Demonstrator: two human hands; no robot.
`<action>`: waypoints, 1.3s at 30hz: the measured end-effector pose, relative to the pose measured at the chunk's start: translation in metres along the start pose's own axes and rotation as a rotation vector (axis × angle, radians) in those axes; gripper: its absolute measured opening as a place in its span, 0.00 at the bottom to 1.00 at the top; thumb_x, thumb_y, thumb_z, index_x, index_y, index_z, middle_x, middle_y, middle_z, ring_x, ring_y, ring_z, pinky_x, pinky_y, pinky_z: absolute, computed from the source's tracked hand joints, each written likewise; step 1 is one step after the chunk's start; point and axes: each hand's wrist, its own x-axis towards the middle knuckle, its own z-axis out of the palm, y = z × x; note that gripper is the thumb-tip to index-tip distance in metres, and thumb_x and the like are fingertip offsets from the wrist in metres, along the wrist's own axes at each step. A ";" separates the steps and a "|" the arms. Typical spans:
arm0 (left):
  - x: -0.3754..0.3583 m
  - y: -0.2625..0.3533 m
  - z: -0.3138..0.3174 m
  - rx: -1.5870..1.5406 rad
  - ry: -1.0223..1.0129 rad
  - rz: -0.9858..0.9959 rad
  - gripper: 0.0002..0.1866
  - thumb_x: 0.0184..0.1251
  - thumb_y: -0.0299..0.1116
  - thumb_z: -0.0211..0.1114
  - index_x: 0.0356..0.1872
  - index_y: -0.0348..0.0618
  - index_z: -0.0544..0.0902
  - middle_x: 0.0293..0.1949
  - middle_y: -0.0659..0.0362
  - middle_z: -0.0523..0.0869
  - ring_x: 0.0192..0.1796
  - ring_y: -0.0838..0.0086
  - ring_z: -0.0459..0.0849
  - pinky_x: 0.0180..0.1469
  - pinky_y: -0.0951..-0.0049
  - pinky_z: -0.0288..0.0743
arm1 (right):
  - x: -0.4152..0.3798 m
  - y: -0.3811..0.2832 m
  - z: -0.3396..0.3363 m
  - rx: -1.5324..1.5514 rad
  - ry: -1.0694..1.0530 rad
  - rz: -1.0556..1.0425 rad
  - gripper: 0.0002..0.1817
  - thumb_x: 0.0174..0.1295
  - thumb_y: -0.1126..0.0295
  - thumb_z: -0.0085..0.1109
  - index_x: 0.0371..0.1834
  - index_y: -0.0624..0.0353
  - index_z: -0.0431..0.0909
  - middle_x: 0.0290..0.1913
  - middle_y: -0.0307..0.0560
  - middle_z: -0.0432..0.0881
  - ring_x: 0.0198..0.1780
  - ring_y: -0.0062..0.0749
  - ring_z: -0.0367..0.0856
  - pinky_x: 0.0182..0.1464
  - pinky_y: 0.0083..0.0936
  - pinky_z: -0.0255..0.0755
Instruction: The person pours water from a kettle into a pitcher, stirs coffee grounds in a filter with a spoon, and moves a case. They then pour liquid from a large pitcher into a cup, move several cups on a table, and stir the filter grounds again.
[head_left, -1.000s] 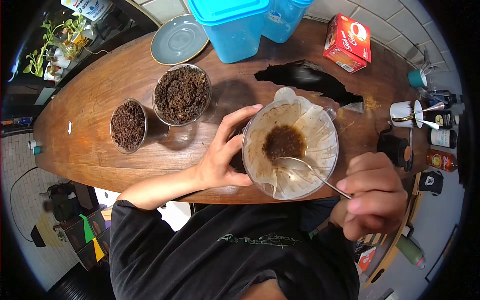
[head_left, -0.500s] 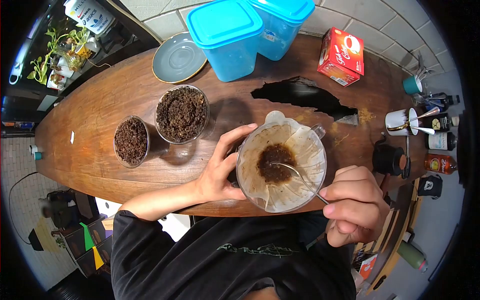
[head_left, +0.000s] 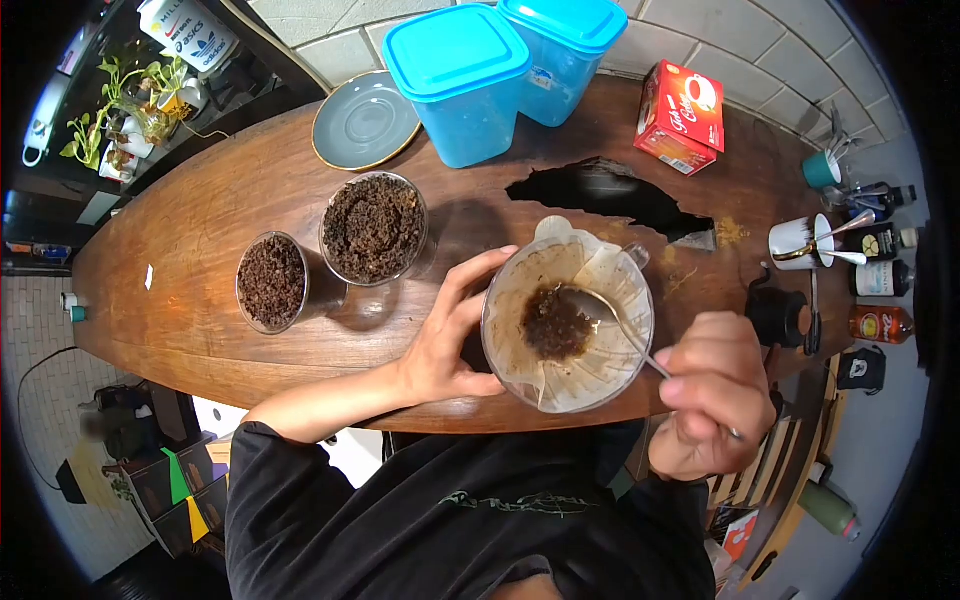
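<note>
My left hand (head_left: 450, 335) curls round the left side of a clear coffee dripper (head_left: 520, 398), its thumb and fingers against the wall. Inside sits a pleated paper filter (head_left: 612, 285), stained brown, with wet coffee grounds (head_left: 548, 335) at the bottom. Pinched in my right hand (head_left: 715, 390) is the handle of a metal spoon (head_left: 628, 325), which slants down into the filter. The spoon's bowl lies at the upper right edge of the grounds. What supports the dripper from below is hidden.
Two glasses of dark crumbly grounds, a larger (head_left: 373, 228) and a smaller (head_left: 272, 282), stand left. Behind are a grey saucer (head_left: 365, 120), blue-lidded containers (head_left: 460, 110) and a red box (head_left: 680, 118). A black jagged-edged area (head_left: 600, 190) marks the tabletop. A white mug (head_left: 793, 243) holds spoons.
The spoon's bowl, sunk in the grounds before, now shows at their upper right edge. My right hand has shifted slightly right. My left hand keeps its hold on the dripper.
</note>
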 end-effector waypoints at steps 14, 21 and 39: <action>0.008 0.004 0.001 0.194 0.051 0.282 0.50 0.48 0.46 0.82 0.70 0.42 0.61 0.72 0.37 0.59 0.75 0.44 0.60 0.72 0.48 0.60 | 0.021 -0.006 -0.007 0.188 -0.080 0.225 0.11 0.70 0.68 0.56 0.35 0.66 0.78 0.30 0.48 0.82 0.30 0.33 0.78 0.36 0.27 0.70; 0.004 0.008 0.000 0.318 0.101 0.414 0.50 0.49 0.45 0.82 0.69 0.41 0.59 0.71 0.39 0.59 0.75 0.46 0.59 0.72 0.50 0.62 | 0.014 -0.014 -0.009 -0.003 -0.116 0.163 0.04 0.68 0.74 0.57 0.39 0.64 0.78 0.33 0.48 0.83 0.32 0.37 0.80 0.38 0.28 0.72; -0.012 -0.004 0.009 0.733 0.308 1.300 0.33 0.53 0.64 0.71 0.41 0.54 0.61 0.37 0.62 0.64 0.36 0.70 0.61 0.39 0.65 0.54 | -0.017 -0.022 -0.037 0.272 -0.048 0.733 0.24 0.75 0.61 0.53 0.65 0.67 0.68 0.33 0.39 0.75 0.34 0.16 0.71 0.37 0.14 0.64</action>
